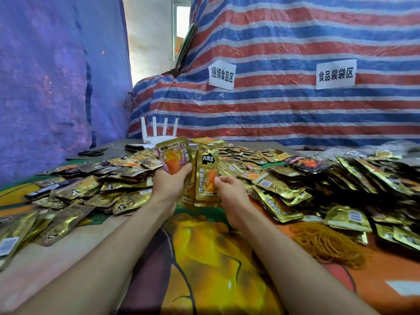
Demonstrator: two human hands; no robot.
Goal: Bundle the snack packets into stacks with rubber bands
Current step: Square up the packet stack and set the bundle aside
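My left hand [169, 184] grips a gold snack packet with a purple patch [173, 154], tilted and raised above the table. My right hand [229, 193] pinches the lower edge of an upright gold packet with black lettering [207, 172]; more gold packets sit behind it in the same hold. The two packets are side by side, nearly touching. A heap of loose gold and dark snack packets [284, 178] covers the table around and behind both hands. A pile of tan rubber bands [327, 243] lies on the table to the right of my right forearm.
A colourful printed cloth [204, 258] covers the table in front of me. A white router with several antennas [156, 133] and black scissors [93, 152] sit at the far left. Striped tarpaulin with two white paper signs [221, 75] hangs behind.
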